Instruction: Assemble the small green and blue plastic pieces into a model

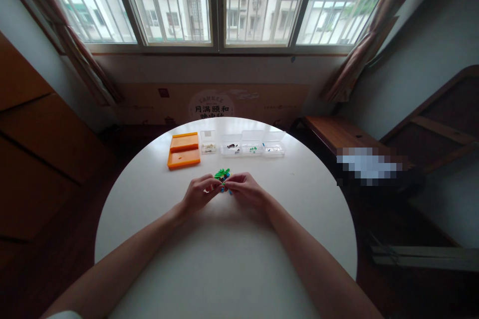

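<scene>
A small model of building-brick pieces (223,174), bright green on top with blue and dark bits below, is between my hands over the middle of the table. My left hand (200,192) pinches it from the left, thumb and forefinger together. From the right, my right hand (247,187) closes its fingertips on it too. The two sets of fingertips nearly meet and hide much of its lower part. What exact piece each pinch grips is too small to tell.
The round white table (209,269) carries an open orange case (184,157) at back left. Right of it stand clear lidded boxes: one with pale pieces (208,148), others with dark bits (232,146) and green bits (253,149). A wooden bench (333,132) stands right, beyond the table.
</scene>
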The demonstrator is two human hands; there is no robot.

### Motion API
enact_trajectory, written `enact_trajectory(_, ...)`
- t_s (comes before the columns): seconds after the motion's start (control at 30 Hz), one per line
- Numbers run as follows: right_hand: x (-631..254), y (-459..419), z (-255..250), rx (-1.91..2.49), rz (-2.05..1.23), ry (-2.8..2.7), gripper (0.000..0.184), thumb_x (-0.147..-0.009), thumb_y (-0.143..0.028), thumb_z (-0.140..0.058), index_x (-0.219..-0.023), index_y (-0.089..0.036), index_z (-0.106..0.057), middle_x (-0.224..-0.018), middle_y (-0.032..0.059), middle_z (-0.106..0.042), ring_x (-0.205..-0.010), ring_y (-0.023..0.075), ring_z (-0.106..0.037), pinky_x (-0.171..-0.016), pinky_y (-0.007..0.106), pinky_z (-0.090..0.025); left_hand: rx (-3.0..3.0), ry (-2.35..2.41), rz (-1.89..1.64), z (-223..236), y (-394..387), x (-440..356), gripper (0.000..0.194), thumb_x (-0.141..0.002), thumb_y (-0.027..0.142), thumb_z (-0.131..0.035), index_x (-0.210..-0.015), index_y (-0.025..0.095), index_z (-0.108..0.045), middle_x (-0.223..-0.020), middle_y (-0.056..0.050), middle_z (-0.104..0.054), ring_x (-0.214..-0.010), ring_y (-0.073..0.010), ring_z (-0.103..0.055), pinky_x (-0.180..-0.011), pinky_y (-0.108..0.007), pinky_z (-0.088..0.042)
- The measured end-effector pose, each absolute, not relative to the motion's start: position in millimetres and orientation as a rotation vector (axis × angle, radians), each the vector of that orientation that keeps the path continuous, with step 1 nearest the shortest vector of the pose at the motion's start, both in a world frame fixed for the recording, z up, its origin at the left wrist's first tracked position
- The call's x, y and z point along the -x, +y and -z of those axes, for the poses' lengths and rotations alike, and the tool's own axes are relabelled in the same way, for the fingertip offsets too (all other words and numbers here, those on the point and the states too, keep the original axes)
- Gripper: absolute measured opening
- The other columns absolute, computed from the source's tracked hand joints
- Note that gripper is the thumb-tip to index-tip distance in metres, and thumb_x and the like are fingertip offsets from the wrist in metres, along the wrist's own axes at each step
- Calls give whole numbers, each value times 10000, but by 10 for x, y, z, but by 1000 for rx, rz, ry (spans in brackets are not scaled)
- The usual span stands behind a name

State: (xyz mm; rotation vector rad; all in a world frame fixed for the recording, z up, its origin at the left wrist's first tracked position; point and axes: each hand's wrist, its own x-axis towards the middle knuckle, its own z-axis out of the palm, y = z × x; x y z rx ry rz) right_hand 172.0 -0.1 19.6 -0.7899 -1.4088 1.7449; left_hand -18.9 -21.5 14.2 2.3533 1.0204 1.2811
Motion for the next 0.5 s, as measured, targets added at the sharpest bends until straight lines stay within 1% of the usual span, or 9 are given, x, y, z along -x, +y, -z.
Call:
enact_trajectory(0.3,-1718,-4,-193,779,-1740,-1403,286,-637,-371,-721,-771,-119,-698,-632,30,-619,-530,81,-443,-506,224,-301,-2344,1000,-1267,-142,-215,190,102,-808,226,-581,-826,150,-646,-676,-12,-549,-539,-65,-494,-526,-175,-420)
enact_trajectory(0.5,-1723,0,-200,763,-1742,-1403,266,-657,-362,-708,-765,-119,-693,-623,22,-603,-528,78,-433,-500,220,-287,-2341,985,-1292,-118,-209,190,115,-806,230,-580,-860,155,-647,-699,-18,-567,-535,-62,-497,-516,-174,-423)
